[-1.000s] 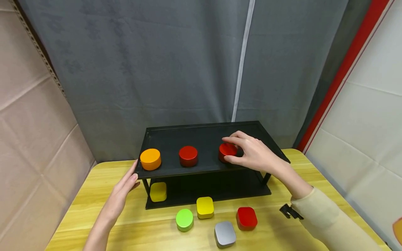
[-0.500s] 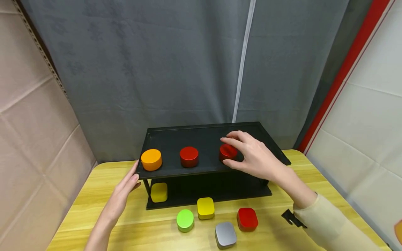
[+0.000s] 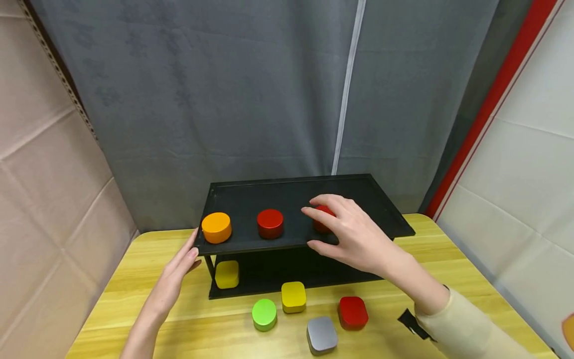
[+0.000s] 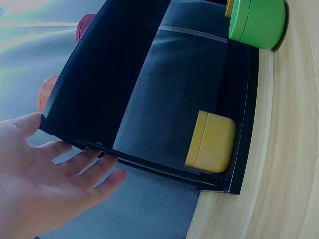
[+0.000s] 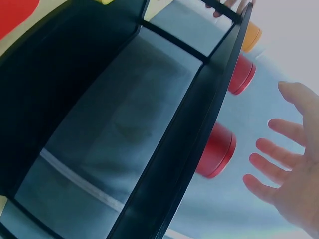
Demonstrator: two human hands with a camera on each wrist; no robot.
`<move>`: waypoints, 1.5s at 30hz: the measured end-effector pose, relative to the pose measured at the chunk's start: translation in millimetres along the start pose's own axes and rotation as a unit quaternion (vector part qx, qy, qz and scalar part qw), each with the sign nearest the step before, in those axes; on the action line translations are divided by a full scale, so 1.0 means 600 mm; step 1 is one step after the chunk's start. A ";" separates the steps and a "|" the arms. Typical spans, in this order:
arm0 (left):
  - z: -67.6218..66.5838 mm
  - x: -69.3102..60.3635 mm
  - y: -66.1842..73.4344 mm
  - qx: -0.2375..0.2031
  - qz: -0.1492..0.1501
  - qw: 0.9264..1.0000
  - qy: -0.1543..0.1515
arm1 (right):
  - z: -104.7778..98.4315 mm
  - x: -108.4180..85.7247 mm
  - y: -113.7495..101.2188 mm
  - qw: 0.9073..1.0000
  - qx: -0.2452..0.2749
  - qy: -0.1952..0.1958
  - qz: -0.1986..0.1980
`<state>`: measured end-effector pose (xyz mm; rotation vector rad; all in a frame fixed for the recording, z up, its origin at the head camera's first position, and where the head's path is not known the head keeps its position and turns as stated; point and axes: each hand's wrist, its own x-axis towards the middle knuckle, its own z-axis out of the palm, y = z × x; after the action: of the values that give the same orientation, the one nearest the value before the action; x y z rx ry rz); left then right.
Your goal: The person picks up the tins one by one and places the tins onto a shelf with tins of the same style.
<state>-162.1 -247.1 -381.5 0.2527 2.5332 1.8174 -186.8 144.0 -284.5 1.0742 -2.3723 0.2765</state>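
Observation:
A two-tier black shelf (image 3: 291, 192) stands on the table. At its front left corner my left hand (image 3: 169, 279) touches the edge; in the left wrist view the thumb tip meets the corner and the fingers lie loosely extended along the side. On the top tier sit a round orange tin (image 3: 216, 228), a round red tin (image 3: 270, 224) and, farther right, a second round red tin (image 5: 217, 151). Over that last one hovers my right hand (image 3: 352, 232), fingers spread, partly hiding it in the head view. The right wrist view shows a gap between fingers and tin.
A yellow square tin (image 3: 226, 274) sits on the lower tier's left end. In front of the shelf, on the wooden table (image 3: 215, 334), are a green round tin (image 3: 264, 314), a yellow square tin (image 3: 293, 297), a silver square tin (image 3: 322, 335) and a red square tin (image 3: 353, 313). A grey curtain (image 3: 224, 99) hangs behind.
My right hand has opened off the right-hand red tin and moved slightly left and toward me. The tin stays on the top tier. My left hand keeps its place.

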 end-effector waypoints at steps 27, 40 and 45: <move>0.002 0.004 -0.003 -0.002 0.011 1.000 -0.002 | 0.067 -0.016 -0.094 0.992 0.070 0.021 -0.107; 0.000 0.005 -0.003 -0.001 0.009 1.000 -0.006 | 0.107 -0.017 -0.126 0.991 0.087 -0.081 -0.053; 0.001 0.006 -0.003 -0.001 0.002 1.000 -0.006 | 0.124 -0.016 -0.130 0.988 0.086 -0.114 -0.053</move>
<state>-165.8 -246.7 -383.3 0.2672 2.5236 1.8138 -150.8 69.5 -354.5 1.3732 -2.5163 0.3427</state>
